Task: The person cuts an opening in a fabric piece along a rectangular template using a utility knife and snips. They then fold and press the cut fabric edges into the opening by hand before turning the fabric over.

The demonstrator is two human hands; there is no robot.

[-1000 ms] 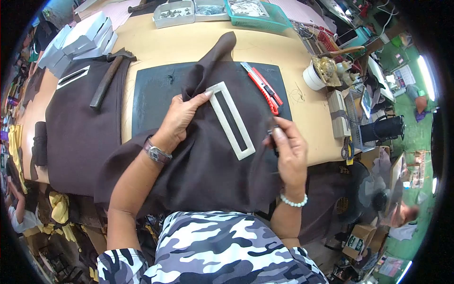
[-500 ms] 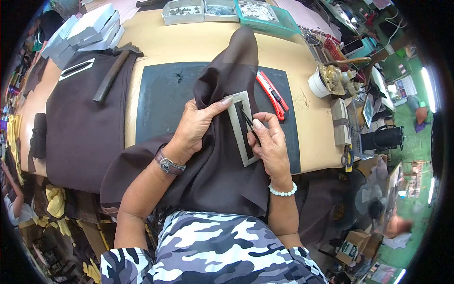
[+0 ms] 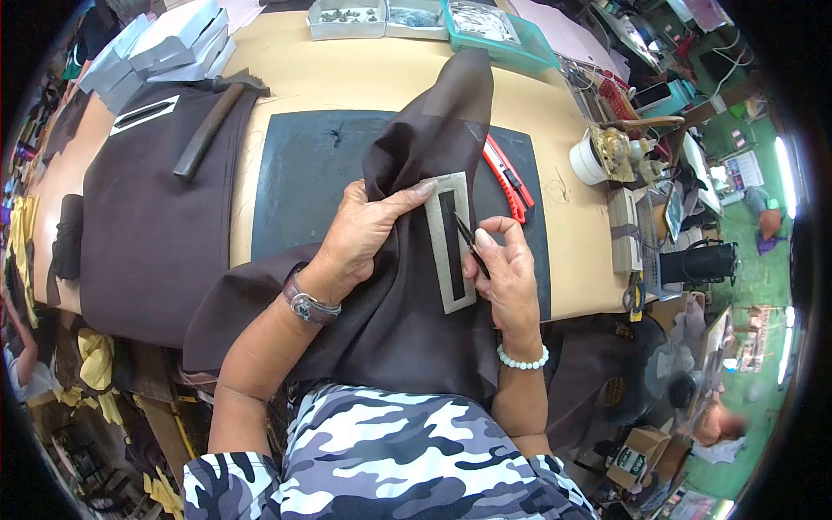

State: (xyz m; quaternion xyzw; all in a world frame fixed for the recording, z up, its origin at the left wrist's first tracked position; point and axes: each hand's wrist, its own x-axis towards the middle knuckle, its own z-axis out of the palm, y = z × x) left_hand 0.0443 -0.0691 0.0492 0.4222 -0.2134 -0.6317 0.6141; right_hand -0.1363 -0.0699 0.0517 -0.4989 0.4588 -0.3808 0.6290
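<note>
A dark brown fabric piece (image 3: pixel 390 321) is bunched up over the table edge, with a pale grey rectangular frame (image 3: pixel 439 260) around a narrow dark slot. My left hand (image 3: pixel 368 221) pinches the fabric, its thumb pressing the frame's upper left corner. Just right of the slot, my right hand (image 3: pixel 507 273) holds slim black tweezers (image 3: pixel 472 240). Their tips point up and left, near the slot's right edge; whether they touch it I cannot tell. Beneath the fabric lies a black cutting mat (image 3: pixel 299 186). A red box cutter (image 3: pixel 510 182) rests on it, right of the fabric.
At left, a hammer (image 3: pixel 208 130) lies on stacked brown fabric (image 3: pixel 156 225), where another pale slotted frame (image 3: pixel 143 114) shows. White boxes (image 3: pixel 178 43) stand behind. Trays of small parts (image 3: pixel 347 19) line the back. A white pot (image 3: pixel 589 160) stands at right.
The tweezers have drawn back from inside the slot toward its right edge, with my right hand slightly lower. My left hand keeps its hold, and the whole view has shifted a little.
</note>
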